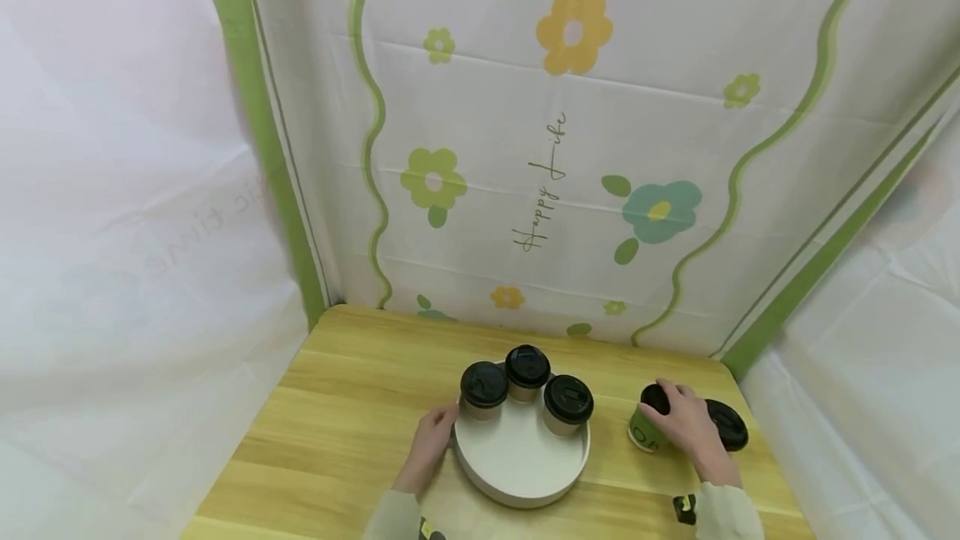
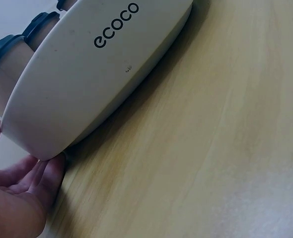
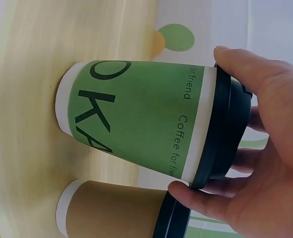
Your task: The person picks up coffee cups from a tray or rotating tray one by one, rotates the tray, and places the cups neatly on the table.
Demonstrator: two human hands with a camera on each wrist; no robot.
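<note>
Right hand (image 1: 688, 426) grips the green paper coffee cup (image 3: 136, 111) at its black lid (image 3: 213, 136), digits on opposite sides of the rim. Grip is high, so I'd spread the load onto the paper wall just under the lid: lid could pop off, and hard squeezing would likely dent the wall. Level pull, no twist. Watch the lower finger in the right wrist view: right at the lid of the brown paper cup (image 3: 111, 210) just beside; can't tell if it touches. Pose: palm over the lid, forearm coming in from the near side. Green cup sits right of the round white tray (image 1: 517, 461), well apart from it; can't confirm its base bears fully on the wooden table (image 1: 345, 407). Left hand (image 1: 432, 442) pinches the tray's left side, thumb at rim, fingers low. Hold that flat: three lidded brown cups (image 1: 483, 386) crowd its far half and could slide if tipped.
</note>
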